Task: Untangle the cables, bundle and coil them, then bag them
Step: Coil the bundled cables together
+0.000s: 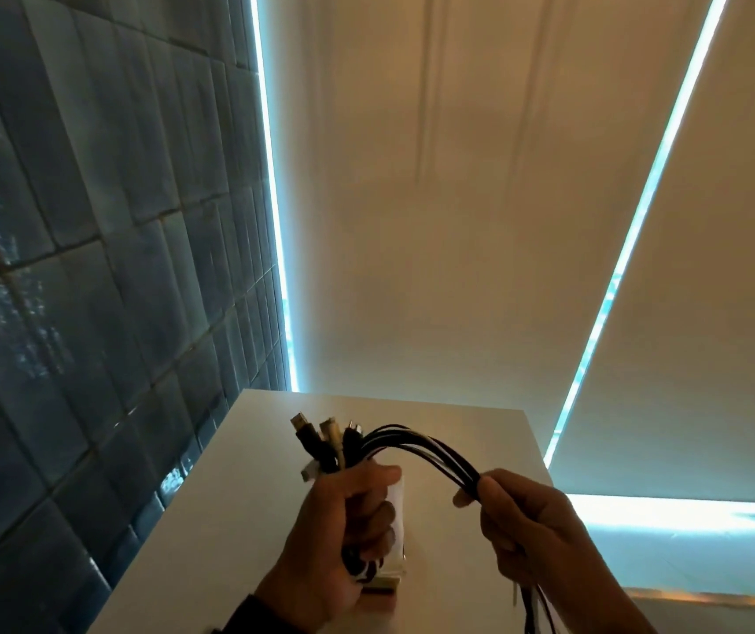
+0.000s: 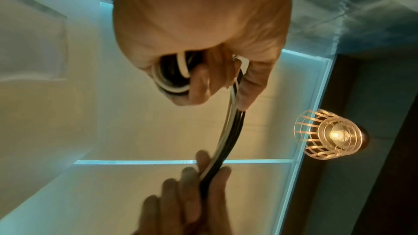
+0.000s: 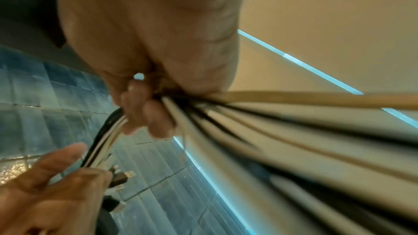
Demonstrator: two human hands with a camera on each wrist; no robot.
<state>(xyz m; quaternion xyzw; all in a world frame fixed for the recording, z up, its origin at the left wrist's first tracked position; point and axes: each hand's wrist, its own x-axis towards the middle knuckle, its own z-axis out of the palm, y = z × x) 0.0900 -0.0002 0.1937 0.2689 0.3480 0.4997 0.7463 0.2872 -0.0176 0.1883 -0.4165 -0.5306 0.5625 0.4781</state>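
- The left hand (image 1: 343, 533) grips the cables (image 1: 416, 443) in a tight fist, close to the person's body
- The plugs (image 1: 320, 439) stick up out of the top of that fist, all side by side; holding them this way likely keeps the ends even
- In the left wrist view some cable loops sit inside the curled fingers (image 2: 196, 85), so part of a coil may be made
- The right hand (image 1: 531, 537) holds the same cables a little way along, with the thumb and fingers closed around them
- The cables arch between the two hands, and the rest hangs down below the right hand; this looks like getting ready for one more loop
- No bag can be told for sure, so bagging is not yet done
- Under the hands is a white bench (image 1: 467, 432) with some small pale thing (image 1: 382, 585) on it, mostly hidden
- Farther off are a dark tiled wall (image 1: 92, 267), pale blinds (image 1: 458, 221) with bright light at the edges, and a lit wire lamp (image 2: 330, 134)
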